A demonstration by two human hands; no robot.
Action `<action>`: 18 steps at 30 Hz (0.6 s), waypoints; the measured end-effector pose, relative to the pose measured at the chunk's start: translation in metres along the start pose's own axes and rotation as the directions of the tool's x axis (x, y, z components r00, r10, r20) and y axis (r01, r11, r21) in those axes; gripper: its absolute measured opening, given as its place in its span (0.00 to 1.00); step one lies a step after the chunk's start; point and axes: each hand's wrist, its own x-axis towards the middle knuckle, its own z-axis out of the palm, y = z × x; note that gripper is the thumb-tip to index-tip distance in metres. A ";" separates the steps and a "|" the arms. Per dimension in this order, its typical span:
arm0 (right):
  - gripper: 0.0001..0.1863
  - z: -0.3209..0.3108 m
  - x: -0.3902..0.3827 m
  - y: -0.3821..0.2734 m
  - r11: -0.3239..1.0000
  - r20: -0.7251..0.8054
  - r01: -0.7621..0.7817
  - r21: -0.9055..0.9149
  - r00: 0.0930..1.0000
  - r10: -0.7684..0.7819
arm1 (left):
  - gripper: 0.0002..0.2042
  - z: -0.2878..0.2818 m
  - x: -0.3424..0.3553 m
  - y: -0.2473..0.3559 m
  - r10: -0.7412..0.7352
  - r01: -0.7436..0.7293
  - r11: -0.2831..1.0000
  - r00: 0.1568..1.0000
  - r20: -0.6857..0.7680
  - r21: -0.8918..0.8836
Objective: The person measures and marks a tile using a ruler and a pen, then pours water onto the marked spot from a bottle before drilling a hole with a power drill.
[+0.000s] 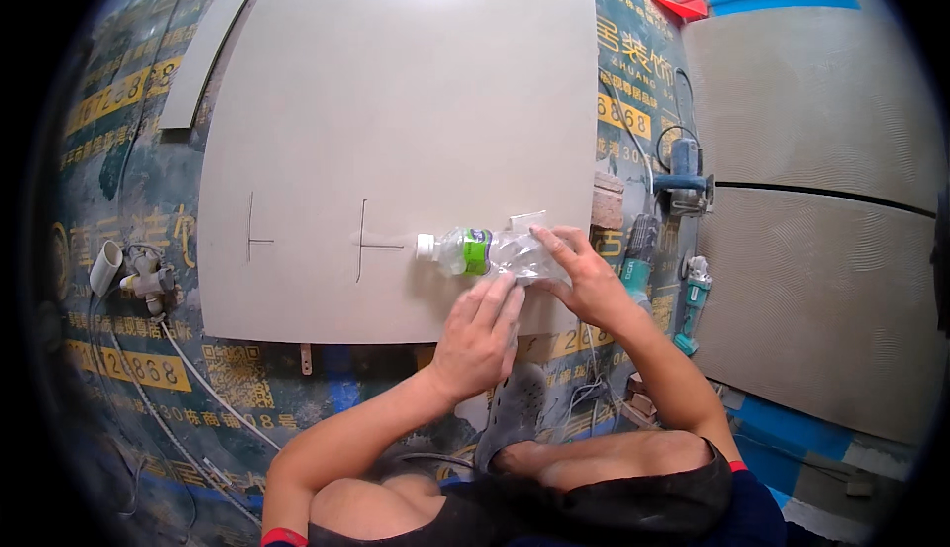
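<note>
A transparent plastic bottle [455, 250] with a white cap and a green label lies on its side on a large pale tile [396, 131], its cap end toward the left. My right hand [586, 278] grips the bottle's base end, with the index finger along its far side. On the near side, the fingers of my left hand [480, 337] press together against the bottle's body. Beside my right index fingertip is a small pale flat piece [526, 219]. Two dark T-shaped marks [364, 245] are drawn on the tile, left of the cap.
Right of the tile are a brick [608, 200], a blue-grey power tool [685, 176] and teal power tools [696, 304]. Large grey slabs [811, 121] lie farther right. A narrow tile strip [213, 47], a plug connector [148, 280] and cables occupy the left, over printed floor sheeting [228, 379].
</note>
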 end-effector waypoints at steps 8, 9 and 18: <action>0.39 0.005 0.002 -0.007 1.000 -0.030 0.003 0.029 1.000 -0.002 | 0.42 -0.001 0.001 -0.036 0.027 -0.070 0.915 0.993 0.114 0.398; 0.39 0.005 0.001 -0.008 1.000 -0.026 0.008 0.029 1.000 -0.007 | 0.42 -0.002 0.001 -0.036 0.029 -0.073 0.930 0.992 0.125 0.360; 0.39 0.004 -0.003 -0.008 0.999 -0.023 -0.047 0.018 0.999 0.047 | 0.42 -0.009 0.003 -0.031 0.023 -0.074 0.942 0.988 0.155 0.328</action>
